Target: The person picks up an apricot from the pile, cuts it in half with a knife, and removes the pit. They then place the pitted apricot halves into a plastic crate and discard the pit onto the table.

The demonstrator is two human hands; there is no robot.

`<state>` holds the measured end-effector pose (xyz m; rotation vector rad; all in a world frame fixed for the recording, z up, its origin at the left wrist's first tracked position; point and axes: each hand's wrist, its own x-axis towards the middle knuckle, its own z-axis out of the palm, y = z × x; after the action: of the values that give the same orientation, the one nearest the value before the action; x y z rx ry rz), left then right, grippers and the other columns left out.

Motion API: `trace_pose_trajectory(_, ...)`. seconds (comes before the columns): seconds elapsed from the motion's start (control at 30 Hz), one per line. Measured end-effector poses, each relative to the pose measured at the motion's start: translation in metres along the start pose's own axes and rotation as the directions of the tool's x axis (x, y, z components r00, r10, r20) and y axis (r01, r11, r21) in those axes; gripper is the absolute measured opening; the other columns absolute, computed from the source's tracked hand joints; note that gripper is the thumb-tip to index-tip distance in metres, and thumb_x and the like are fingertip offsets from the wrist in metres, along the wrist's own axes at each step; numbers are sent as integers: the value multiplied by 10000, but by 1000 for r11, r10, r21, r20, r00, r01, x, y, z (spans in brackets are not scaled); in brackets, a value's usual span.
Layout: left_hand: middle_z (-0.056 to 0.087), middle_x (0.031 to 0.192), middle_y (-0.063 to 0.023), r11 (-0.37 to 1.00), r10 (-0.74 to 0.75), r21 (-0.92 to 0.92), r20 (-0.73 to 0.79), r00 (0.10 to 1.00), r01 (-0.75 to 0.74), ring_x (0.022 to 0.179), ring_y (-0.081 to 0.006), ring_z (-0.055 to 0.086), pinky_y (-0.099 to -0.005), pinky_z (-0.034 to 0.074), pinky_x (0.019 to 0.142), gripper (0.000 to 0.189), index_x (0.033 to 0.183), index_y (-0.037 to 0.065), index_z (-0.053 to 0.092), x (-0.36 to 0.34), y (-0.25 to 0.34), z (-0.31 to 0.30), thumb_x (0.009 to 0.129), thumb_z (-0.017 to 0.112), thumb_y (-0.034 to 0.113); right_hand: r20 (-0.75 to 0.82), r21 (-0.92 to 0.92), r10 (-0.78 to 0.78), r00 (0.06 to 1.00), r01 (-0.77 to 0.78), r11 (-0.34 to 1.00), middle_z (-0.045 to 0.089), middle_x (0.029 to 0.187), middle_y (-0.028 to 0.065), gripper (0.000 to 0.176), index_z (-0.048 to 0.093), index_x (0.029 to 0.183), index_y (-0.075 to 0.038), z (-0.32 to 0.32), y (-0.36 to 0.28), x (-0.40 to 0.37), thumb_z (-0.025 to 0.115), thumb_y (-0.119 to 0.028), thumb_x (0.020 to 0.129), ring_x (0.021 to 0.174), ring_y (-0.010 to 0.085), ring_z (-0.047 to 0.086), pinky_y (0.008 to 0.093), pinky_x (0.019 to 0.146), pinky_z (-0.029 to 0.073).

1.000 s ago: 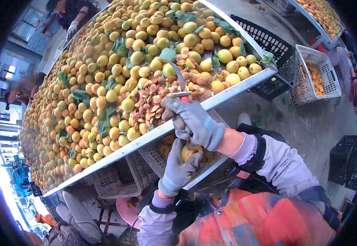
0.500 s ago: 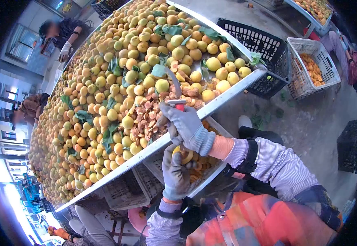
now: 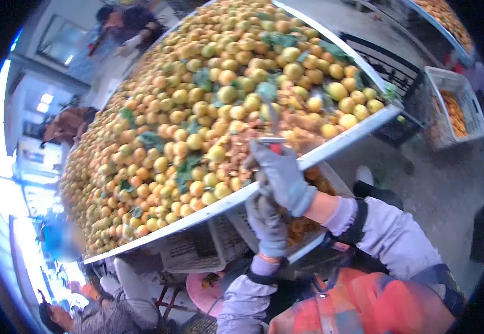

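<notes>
My right hand point(image 3: 282, 177), in a grey glove, is closed on the red handle of a knife point(image 3: 273, 119) with a curved blade. The blurred blade points up over the apricots point(image 3: 194, 142) heaped on the sloping table. Just below, my gloved left hand point(image 3: 267, 222) has curled fingers and meets the right hand at the table's pale rim point(image 3: 214, 207). Whatever lies in the left fingers is hidden. Brown pits point(image 3: 241, 149) and torn fruit pieces lie beyond the rim. Under my hands, a crate holds orange fruit pieces point(image 3: 303, 225).
A white crate point(image 3: 472, 132) of orange fruit halves and a black crate point(image 3: 386, 64) stand at right. Other people point(image 3: 128, 25) are along the far side; another person point(image 3: 111, 312) sits at lower left beside a pink basin point(image 3: 200, 292). Green leaves lie among the apricots.
The view has turned, so the scene sits farther right. The yellow fruit visible in my left hand before is now out of sight. My right hand still grips the knife.
</notes>
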<state>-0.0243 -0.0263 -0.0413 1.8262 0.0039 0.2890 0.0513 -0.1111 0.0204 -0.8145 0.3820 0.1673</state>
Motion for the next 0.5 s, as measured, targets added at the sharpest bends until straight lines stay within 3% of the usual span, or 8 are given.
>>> trace_pose_trajectory(0.03, 508, 1073, -101, 995, -24, -95, -28, 999, 21, 1009, -175, 486, -299, 410, 869, 530, 1149, -30, 450, 2, -1, 5, 872, 515, 417, 20, -10, -88, 996, 88, 996, 548, 607, -16, 281, 557, 753, -102, 0, 5, 3, 574, -357, 870, 393, 22, 394, 179, 313, 306)
trace_pose_trajectory(0.1, 554, 987, -76, 999, -48, -5, -59, 997, 47, 901, -174, 526, -287, 434, 810, 248, 1080, -3, 503, 6, -1, 5, 926, 472, 189, 28, -42, -119, 993, 120, 992, 563, 638, 4, 273, 521, 785, -108, 9, -4, -6, 575, -363, 867, 397, 22, 389, 176, 316, 296)
trace_pose_trajectory(0.13, 576, 918, -85, 986, 111, 134, -100, 989, -97, 854, -177, 540, -297, 439, 787, 202, 1019, 1, 529, 10, 0, 6, 921, 476, 170, 33, -17, -142, 989, 143, 990, 514, 583, -6, 277, 523, 798, -104, 9, -1, -6, 580, -367, 863, 385, 27, 375, 175, 312, 280)
trace_pose_trajectory(0.2, 580, 899, -107, 988, 143, 69, -103, 984, -137, 839, -187, 546, -299, 433, 776, 220, 978, 0, 528, 14, 19, 4, 932, 455, 203, -48, 61, 62, 997, -59, 996, 342, 467, -59, 335, 526, 757, -95, 6, -2, 5, 577, -412, 854, 351, 34, 320, 178, 308, 233)
trace_pose_trajectory(0.23, 580, 893, -107, 988, 152, 47, -98, 983, -149, 829, -180, 542, -288, 428, 763, 245, 983, -2, 526, 15, 17, 3, 934, 451, 226, 68, 171, 167, 984, -176, 969, 320, 443, -66, 337, 530, 734, -106, -2, -2, 10, 575, -418, 854, 336, 41, 299, 185, 312, 224)
trace_pose_trajectory(0.37, 561, 859, -80, 993, 33, -106, -118, 992, -46, 769, -130, 500, -258, 409, 708, 325, 973, 7, 526, 10, 17, -1, 950, 399, 305, 171, 209, 183, 968, -217, 954, 299, 426, -75, 332, 526, 714, -118, -1, -1, 8, 569, -414, 859, 332, 43, 281, 191, 319, 209)
trace_pose_trajectory(0.43, 553, 850, -60, 942, -153, -321, -151, 977, 98, 767, -104, 482, -244, 395, 699, 353, 944, 11, 524, 9, 3, 1, 946, 404, 344, 175, 216, 203, 964, -238, 947, 297, 424, -78, 333, 524, 705, -121, 1, 0, 8, 565, -412, 862, 335, 41, 280, 192, 319, 203)
trace_pose_trajectory(0.5, 555, 833, -45, 934, -163, -342, -157, 974, 101, 739, -97, 491, -237, 403, 666, 356, 933, 24, 531, 14, -6, 0, 941, 414, 359, 168, 205, 167, 972, -200, 958, 298, 424, -82, 341, 520, 684, -126, 4, 3, 9, 561, -413, 863, 333, 40, 272, 193, 316, 196)
